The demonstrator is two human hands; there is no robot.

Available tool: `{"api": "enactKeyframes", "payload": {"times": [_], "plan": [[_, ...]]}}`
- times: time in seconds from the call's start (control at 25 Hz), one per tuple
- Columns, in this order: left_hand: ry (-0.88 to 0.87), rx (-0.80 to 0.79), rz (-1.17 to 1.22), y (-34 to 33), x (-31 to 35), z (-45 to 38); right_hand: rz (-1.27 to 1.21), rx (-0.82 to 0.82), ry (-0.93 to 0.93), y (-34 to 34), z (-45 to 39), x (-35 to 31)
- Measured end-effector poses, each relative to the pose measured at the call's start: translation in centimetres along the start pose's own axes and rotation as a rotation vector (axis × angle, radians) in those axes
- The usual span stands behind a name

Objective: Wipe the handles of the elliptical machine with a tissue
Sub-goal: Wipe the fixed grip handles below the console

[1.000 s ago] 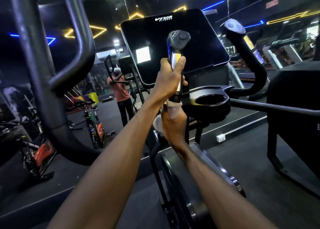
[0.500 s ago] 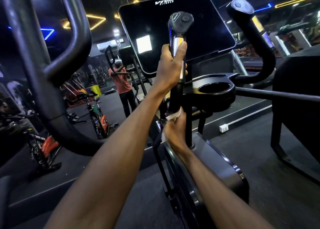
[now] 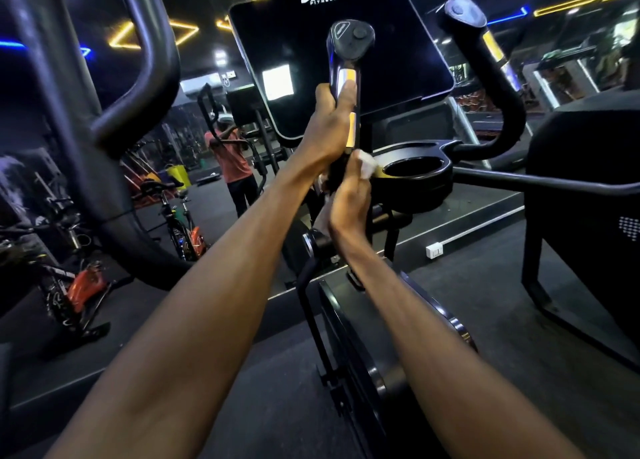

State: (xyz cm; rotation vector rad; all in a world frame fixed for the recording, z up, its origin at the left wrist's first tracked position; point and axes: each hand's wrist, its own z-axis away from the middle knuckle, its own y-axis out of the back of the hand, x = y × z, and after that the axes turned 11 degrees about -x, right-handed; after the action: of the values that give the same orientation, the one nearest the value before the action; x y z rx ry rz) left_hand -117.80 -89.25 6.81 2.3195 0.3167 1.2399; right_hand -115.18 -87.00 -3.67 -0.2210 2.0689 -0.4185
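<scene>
The elliptical's left inner handle (image 3: 349,48) is a black upright grip with a button cap and yellow sensor strips, standing in front of the dark console (image 3: 388,56). My left hand (image 3: 329,126) is wrapped around its middle. Directly below, my right hand (image 3: 348,198) grips the lower part of the same handle with a white tissue (image 3: 367,165) pressed against it; a corner of the tissue sticks out by my thumb. The right inner handle (image 3: 485,63) curves up at the right, untouched. A large black moving arm (image 3: 83,119) loops at the left.
A round cup holder (image 3: 414,167) sits just right of my hands. A horizontal bar (image 3: 540,181) runs to the right toward another black machine (image 3: 588,181). A mirror ahead shows a person in an orange shirt (image 3: 230,157). Spin bikes (image 3: 79,282) stand at left.
My right hand with the tissue has slid up the handle, from well below my left hand to just beneath it. The view has shifted slightly.
</scene>
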Motion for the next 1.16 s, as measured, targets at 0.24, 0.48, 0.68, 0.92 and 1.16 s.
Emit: {"api": "enactKeyframes", "payload": {"times": [0.24,0.48,0.68,0.92,1.16], "plan": [[-0.058,0.02,-0.053,-0.2,0.1,0.9,0.147,0.011,0.006,0.7,1.3,7.2],[-0.083,0.044,-0.036,-0.4,-0.2,0.9,-0.243,0.117,-0.258,0.1,-0.2,4.3],[-0.012,0.012,-0.117,-0.2,0.3,1.4,-0.179,0.141,-0.21,-1.2,-1.1,-1.0],[0.082,0.111,-0.258,2.1,-1.2,4.1,0.593,-0.049,0.171,-0.5,2.7,-1.1],[0.33,0.041,-0.021,1.4,-2.6,11.1,0.958,-0.266,0.114,1.4,8.7,-0.3]]}}
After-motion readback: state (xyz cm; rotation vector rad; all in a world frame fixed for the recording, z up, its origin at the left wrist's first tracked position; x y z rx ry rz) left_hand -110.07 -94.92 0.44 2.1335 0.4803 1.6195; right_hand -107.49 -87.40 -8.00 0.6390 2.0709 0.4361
